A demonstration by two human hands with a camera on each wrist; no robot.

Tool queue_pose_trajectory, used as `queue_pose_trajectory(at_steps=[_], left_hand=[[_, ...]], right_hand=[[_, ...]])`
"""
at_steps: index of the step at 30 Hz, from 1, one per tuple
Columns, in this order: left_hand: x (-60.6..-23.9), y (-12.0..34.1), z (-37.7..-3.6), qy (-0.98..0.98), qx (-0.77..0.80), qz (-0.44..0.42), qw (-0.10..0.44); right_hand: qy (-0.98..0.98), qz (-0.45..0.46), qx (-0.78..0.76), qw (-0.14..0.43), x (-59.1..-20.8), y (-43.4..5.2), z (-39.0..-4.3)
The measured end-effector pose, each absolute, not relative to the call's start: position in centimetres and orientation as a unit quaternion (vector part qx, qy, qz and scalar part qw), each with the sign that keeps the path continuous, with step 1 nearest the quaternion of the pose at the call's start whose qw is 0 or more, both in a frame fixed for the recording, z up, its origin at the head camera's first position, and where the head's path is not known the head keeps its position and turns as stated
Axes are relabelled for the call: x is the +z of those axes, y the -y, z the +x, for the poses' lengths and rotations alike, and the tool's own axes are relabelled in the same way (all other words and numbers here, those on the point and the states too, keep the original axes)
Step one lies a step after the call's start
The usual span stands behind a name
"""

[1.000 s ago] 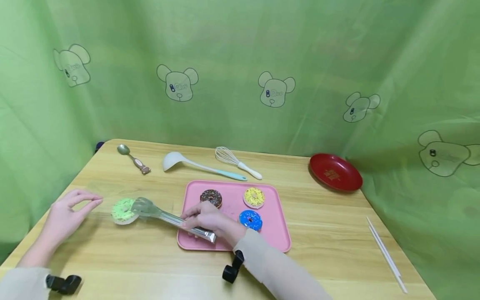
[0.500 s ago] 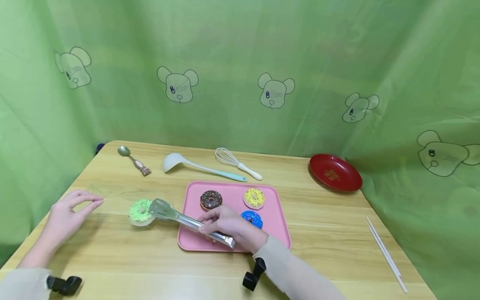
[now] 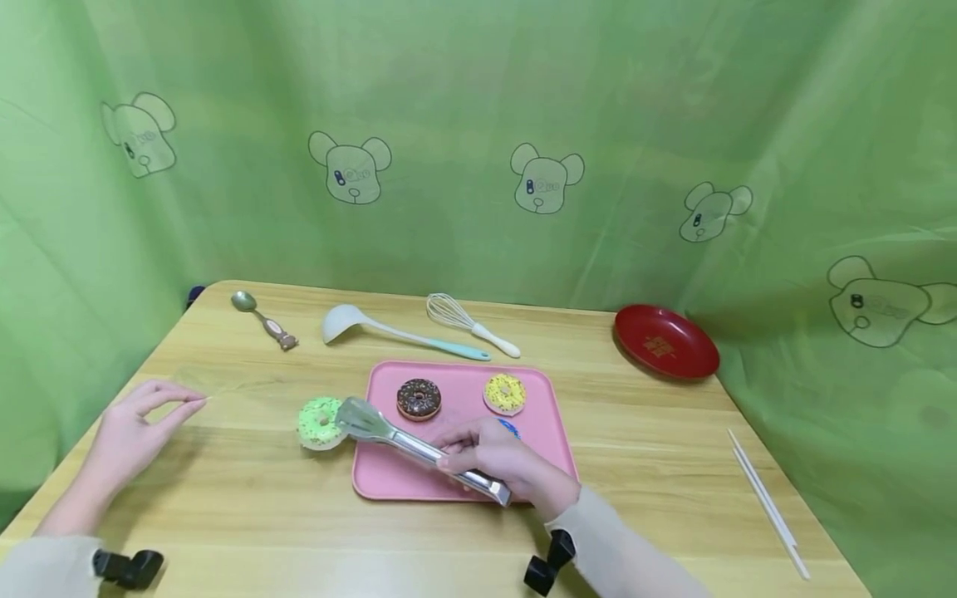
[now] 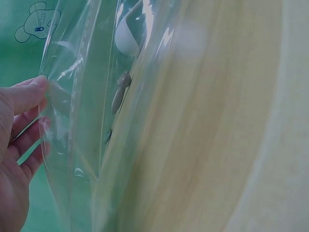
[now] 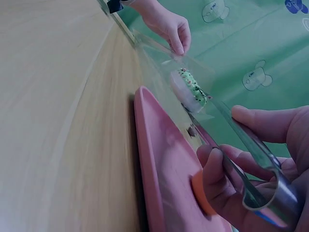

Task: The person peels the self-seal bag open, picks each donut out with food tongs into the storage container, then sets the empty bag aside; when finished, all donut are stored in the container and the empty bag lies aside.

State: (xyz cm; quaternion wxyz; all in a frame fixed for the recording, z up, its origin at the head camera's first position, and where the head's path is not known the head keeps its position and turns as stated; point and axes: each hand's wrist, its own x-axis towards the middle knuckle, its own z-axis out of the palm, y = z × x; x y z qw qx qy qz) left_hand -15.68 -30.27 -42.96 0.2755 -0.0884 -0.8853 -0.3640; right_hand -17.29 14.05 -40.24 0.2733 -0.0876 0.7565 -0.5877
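Right hand (image 3: 508, 461) has its grip clenched round metal tongs (image 3: 419, 448), fingers wrapped on the handle end over the near part of the pink tray (image 3: 456, 486). Tong tips pinch the green donut (image 3: 320, 422), which is just left of the tray's left edge, over the wooden surface (image 3: 262, 515); can't tell whether it touches the surface or is lifted clear. The right wrist view shows the same: green donut (image 5: 189, 89) at the tong tips (image 5: 227, 121), just off the tray rim (image 5: 145, 145). Tray contents: chocolate donut (image 3: 419, 399) at back left, yellow donut (image 3: 504, 393) at back right, blue donut (image 3: 510, 427) mostly hidden behind the right hand; the three are apart from each other. Left hand (image 3: 130, 432) rests on the surface well left of the donut, thumb and forefinger pinching the edge of a clear plastic bag (image 4: 77, 121); the bag is barely visible from the head view. Beyond the tray along the back: spoon (image 3: 257, 316), white ladle (image 3: 389, 330), whisk (image 3: 471, 325). Red plate (image 3: 665, 345) at back right, nothing on it. Chopsticks (image 3: 766, 502) near the right edge.
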Motion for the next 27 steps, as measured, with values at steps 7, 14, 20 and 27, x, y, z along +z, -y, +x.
queue_pose_trajectory(at_steps=[7, 14, 20, 27], left_hand=[[-43.0, 30.3, -15.7, 0.886, -0.366, -0.090, 0.270], [-43.2, 30.2, -15.8, 0.885, -0.368, -0.091, 0.270], [-43.0, 30.1, -15.8, 0.886, -0.366, -0.093, 0.268], [-43.1, 30.0, -15.8, 0.885, -0.368, -0.095, 0.271]], right_hand=[[-0.766, -0.092, -0.581, 0.259, -40.1, -16.9, -16.8], [-0.763, -0.096, -0.588, 0.252, -40.1, -19.2, -15.6], [-0.758, -0.098, -0.591, 0.256, -40.1, -21.2, -14.6], [-0.765, -0.097, -0.585, 0.250, -40.2, -22.7, -13.6]])
